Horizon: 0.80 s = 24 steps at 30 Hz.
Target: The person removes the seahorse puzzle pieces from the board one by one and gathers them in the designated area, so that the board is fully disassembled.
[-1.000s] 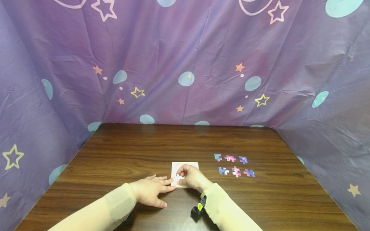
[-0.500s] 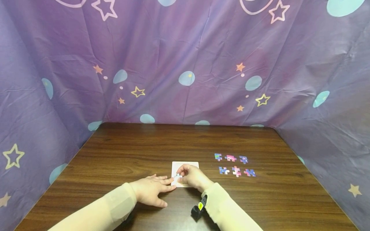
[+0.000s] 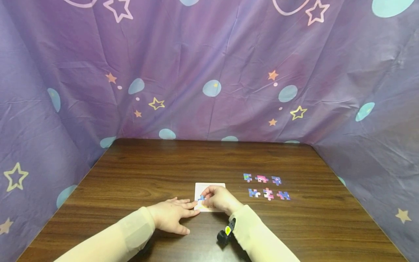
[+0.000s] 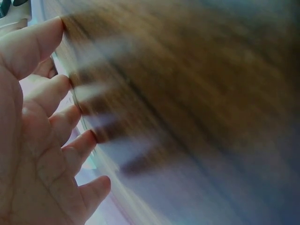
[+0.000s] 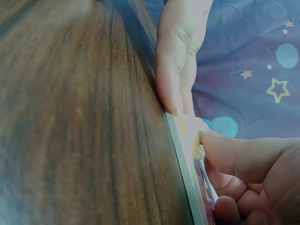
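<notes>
A puzzle piece (image 3: 201, 198) with a blue part showing is pinched between the thumb and fingers of my right hand (image 3: 222, 201), low over the left side of a square white puzzle board (image 3: 210, 184). In the right wrist view, the thumb presses against the pale and yellow part of the piece (image 5: 197, 144), close to the board's edge (image 5: 180, 157). My left hand (image 3: 171, 216) lies spread on the table, with fingertips at the board's left edge. Its straight, parted fingers also show in the left wrist view. Part of the board is hidden beneath my right hand.
Several loose puzzle pieces in blue and pink lie in two rows to the right, including a pink and white piece (image 3: 268, 194) and a green and blue piece (image 3: 247, 177). The brown wooden table (image 3: 157, 160) is bordered by a purple patterned curtain (image 3: 183, 72).
The piece in my right hand has tilted, so its face now shows blue instead of a whitish glare. The right hand has shifted only slightly, and the left has stayed in place.
</notes>
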### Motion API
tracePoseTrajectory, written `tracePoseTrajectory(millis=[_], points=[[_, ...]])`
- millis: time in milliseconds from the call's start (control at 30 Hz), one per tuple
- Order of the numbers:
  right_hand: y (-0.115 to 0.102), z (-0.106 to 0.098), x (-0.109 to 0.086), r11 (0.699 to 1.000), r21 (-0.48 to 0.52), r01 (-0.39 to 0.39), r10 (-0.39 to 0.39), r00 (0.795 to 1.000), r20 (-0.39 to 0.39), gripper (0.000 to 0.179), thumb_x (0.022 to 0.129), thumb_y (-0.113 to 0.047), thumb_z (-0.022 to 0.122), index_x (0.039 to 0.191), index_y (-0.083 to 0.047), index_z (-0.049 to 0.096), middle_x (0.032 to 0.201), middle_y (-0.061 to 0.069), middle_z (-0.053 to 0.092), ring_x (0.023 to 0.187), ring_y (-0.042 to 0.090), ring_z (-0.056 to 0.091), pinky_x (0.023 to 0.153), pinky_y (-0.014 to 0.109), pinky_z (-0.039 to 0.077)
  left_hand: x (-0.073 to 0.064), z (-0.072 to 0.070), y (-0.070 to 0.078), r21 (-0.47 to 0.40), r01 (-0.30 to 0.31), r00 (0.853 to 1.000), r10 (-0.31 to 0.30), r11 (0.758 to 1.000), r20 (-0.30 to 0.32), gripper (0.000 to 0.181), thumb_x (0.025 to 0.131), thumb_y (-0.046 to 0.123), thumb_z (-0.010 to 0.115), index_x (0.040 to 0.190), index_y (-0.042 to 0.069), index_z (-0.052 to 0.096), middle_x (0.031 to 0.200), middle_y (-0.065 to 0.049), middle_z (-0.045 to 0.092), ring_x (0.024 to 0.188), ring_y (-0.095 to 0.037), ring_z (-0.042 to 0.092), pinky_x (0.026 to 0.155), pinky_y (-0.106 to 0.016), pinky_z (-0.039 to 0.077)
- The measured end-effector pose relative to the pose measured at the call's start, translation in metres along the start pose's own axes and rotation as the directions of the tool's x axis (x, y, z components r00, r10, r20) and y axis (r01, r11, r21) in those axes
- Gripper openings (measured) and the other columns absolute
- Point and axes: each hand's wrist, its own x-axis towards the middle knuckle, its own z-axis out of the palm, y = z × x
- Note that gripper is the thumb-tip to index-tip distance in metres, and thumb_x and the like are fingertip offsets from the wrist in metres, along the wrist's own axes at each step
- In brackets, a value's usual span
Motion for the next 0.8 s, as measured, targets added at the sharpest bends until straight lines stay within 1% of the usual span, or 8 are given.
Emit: tracePoseTrajectory(millis=[167, 333, 567, 800], points=[[-0.0006, -0.0003, -0.0003, 1.000, -0.004, -0.010, 0.010, 1.000, -0.007, 0.016, 0.074, 0.006, 0.071, 0.085, 0.005, 0.060, 0.069, -0.001, 0.056, 0.055, 0.008, 0.048, 0.049, 0.018, 0.039, -0.0007, -0.0011, 0.0013, -0.003, 0.005, 1.000, -0.005, 1.000, 0.003, 0.067, 0.085, 0.051, 0.063, 0.145, 0.027, 0.045, 0.155, 0.005, 0.031, 0.142, -0.022, 0.029, 0.113, -0.053, 0.024], [-0.0013, -0.0003, -0.0007, 1.000, -0.023, -0.012, 0.012, 1.000, -0.015, 0.012, 0.075, 0.003, 0.071, 0.082, 0.004, 0.061, 0.066, -0.002, 0.055, 0.053, 0.007, 0.047, 0.048, 0.019, 0.037, -0.0010, -0.0010, 0.0011, -0.013, 0.009, 1.000, -0.009, 1.000, 0.002, 0.067, 0.085, 0.051, 0.064, 0.145, 0.027, 0.045, 0.155, 0.005, 0.031, 0.142, -0.021, 0.029, 0.113, -0.053, 0.024], [-0.0022, -0.0010, -0.0023, 1.000, -0.010, -0.022, 0.022, 1.000, 0.001, 0.010, 0.077, 0.002, 0.070, 0.083, 0.004, 0.062, 0.067, -0.003, 0.056, 0.053, 0.008, 0.047, 0.049, 0.019, 0.038, -0.0011, -0.0004, -0.0002, -0.015, 0.006, 1.000, -0.006, 1.000, 0.001, 0.067, 0.085, 0.051, 0.063, 0.145, 0.027, 0.045, 0.155, 0.005, 0.030, 0.141, -0.022, 0.030, 0.113, -0.054, 0.024], [0.0003, -0.0024, -0.0009, 0.999, 0.017, -0.032, 0.032, 0.999, -0.004, 0.012, 0.077, -0.002, 0.072, 0.085, 0.005, 0.065, 0.069, -0.002, 0.058, 0.056, 0.009, 0.048, 0.051, 0.019, 0.040, -0.0004, -0.0001, 0.0000, -0.021, 0.011, 1.000, -0.011, 1.000, 0.002, 0.067, 0.085, 0.051, 0.063, 0.145, 0.028, 0.045, 0.156, 0.005, 0.030, 0.141, -0.022, 0.030, 0.113, -0.054, 0.023]])
